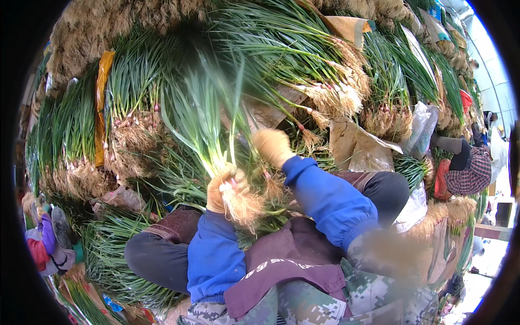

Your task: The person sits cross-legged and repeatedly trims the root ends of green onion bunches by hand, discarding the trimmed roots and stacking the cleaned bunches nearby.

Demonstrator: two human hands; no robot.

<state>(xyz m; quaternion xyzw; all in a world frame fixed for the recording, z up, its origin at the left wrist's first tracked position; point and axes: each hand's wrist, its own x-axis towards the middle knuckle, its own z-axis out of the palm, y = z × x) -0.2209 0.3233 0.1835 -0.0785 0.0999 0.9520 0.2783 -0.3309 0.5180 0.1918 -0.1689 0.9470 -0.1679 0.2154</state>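
Observation:
My left hand [226, 187], in a tan glove, is closed round the lower stems of a bunch of green garlic plants [205, 134]. Their small pale-pink bulbs and straw-coloured roots hang below the fist. To the right, my gloved right hand [273, 148] is motion-blurred near a few thin leaves; its fingers and anything in them cannot be made out. Just under it hangs or lies a single rooted plant [270, 186]. Beyond the hands, a large pile of rooted plants [325, 77] lies with its roots towards the right.
Bundled green plants [138, 81] stand at the left, beside a yellow-orange strip [102, 105]. More leaves [113, 252] lie by my left knee. Brown sheeting [349, 142] and plastic bags [420, 122] are at the right. Other people sit at the far left [46, 243] and right [467, 166].

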